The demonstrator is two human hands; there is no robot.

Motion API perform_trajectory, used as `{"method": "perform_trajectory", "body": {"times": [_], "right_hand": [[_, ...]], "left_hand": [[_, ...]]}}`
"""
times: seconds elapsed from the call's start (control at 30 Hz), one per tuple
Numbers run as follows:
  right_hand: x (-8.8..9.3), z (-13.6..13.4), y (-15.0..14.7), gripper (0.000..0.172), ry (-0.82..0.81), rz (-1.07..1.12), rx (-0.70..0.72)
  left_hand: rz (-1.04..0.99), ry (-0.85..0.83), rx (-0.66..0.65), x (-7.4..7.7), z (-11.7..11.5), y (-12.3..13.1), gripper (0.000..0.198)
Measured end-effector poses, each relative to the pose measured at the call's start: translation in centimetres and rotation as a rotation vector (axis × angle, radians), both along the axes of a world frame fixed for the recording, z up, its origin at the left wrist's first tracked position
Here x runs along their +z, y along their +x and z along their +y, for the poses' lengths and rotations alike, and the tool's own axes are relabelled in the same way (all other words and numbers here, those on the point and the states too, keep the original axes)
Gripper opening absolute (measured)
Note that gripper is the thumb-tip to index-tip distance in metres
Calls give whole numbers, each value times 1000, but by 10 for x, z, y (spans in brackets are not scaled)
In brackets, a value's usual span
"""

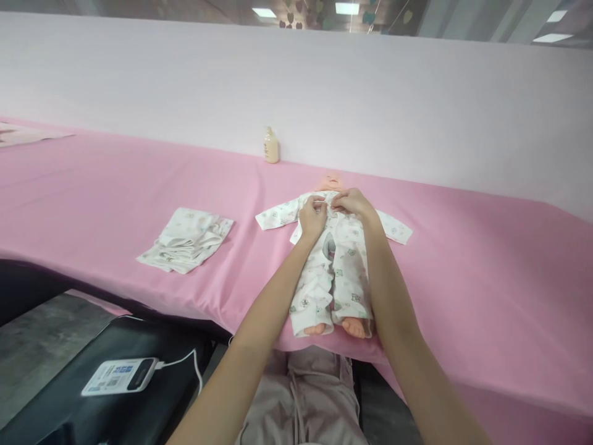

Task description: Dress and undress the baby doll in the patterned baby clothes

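A baby doll (354,327) lies on its back on the pink-covered table, feet toward me. It is dressed in a white printed baby top (282,215) with its sleeves spread out, and matching split-crotch trousers (353,272). My left hand (313,219) and my right hand (353,203) meet at the chest of the top, fingers pinched on its front cloth near the neckline. Whatever fastening lies under the fingertips is too small to make out. The doll's chin shows just beyond my hands.
Folded printed cloth (188,238) lies to the left on the pink sheet (115,198). A pump bottle (271,147) stands against the white wall. At lower left, a white power bank (121,376) with a cable rests on a black seat (152,411).
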State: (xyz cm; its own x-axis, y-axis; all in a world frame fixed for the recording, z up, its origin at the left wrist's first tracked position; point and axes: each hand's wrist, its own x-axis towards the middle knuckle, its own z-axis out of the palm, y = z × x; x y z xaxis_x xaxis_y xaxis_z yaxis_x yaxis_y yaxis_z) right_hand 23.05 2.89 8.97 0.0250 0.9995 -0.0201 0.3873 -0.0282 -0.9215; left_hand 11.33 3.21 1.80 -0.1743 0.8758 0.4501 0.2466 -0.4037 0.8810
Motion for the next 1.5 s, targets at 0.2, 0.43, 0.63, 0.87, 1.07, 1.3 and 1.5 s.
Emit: {"method": "perform_trajectory", "body": {"times": [0.2, 0.43, 0.63, 0.87, 1.07, 1.3, 1.5], "right_hand": [[5, -7, -1, 8, 23, -19, 36], [6, -6, -4, 6, 34, -69, 26], [6, -2, -7, 6, 29, -104, -62], [33, -27, -3, 23, 35, -549, 71], [40, -34, -8, 18, -130, -819, 154], [44, -36, -3, 12, -83, -706, 179], [45, -34, -2, 14, -69, -588, 227]], "left_hand": [[1, 50, -7, -2, 1, -1, 18], [9, 40, -29, 0, 1, -1, 21], [51, 84, -52, -1, -7, -7, 22], [278, 197, -33, -6, -28, -26, 22], [465, 253, -31, -1, -28, -27, 16], [385, 205, -140, 8, -34, -24, 11], [-44, 31, -273, 8, -30, -23, 11]]}}
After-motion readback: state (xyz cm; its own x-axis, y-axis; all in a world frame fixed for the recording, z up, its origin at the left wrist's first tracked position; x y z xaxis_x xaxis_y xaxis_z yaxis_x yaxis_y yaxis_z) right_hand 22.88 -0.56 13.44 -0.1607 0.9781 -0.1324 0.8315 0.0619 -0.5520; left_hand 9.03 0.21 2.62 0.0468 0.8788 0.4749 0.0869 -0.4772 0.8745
